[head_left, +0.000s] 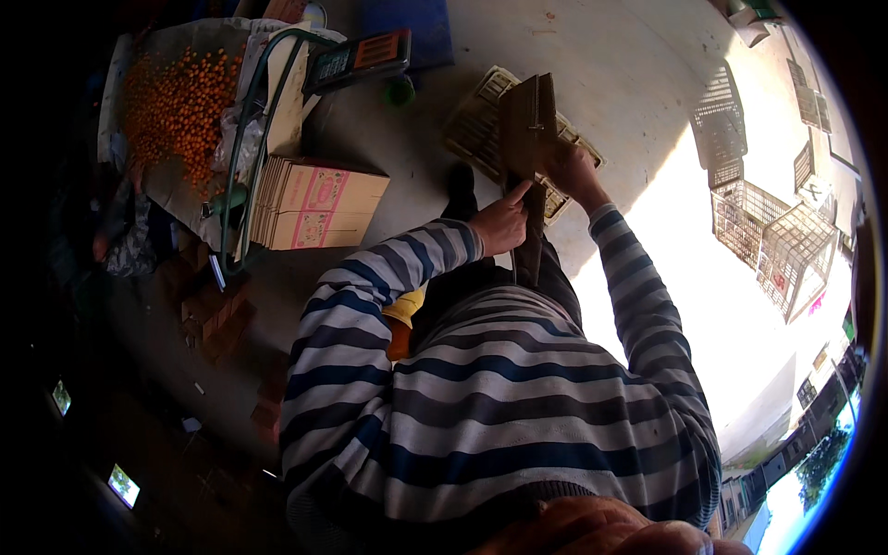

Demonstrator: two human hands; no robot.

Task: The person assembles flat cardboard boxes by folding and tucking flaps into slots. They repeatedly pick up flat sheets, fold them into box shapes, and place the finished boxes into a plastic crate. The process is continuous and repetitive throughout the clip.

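A brown cardboard box [527,125], partly folded, stands upright in front of my body. My left hand [499,225] grips its near left side, the thumb stretched along the cardboard. On the right, my right hand [578,178] is closed on the far edge, its fingertips partly hidden and a little blurred. A darker near flap [529,236] of the box comes down toward my lap. Below the box lies a cream slatted plastic crate [476,120], mostly covered by the cardboard and my hands.
A stack of flat printed cartons [319,205] stands at left, beside a green-framed scale with a dark display [361,60]. Beyond it, many small orange fruits [180,111] lie on a sheet. Slatted crates [795,250] stand in sunlight at right. A blue panel [407,28] lies ahead.
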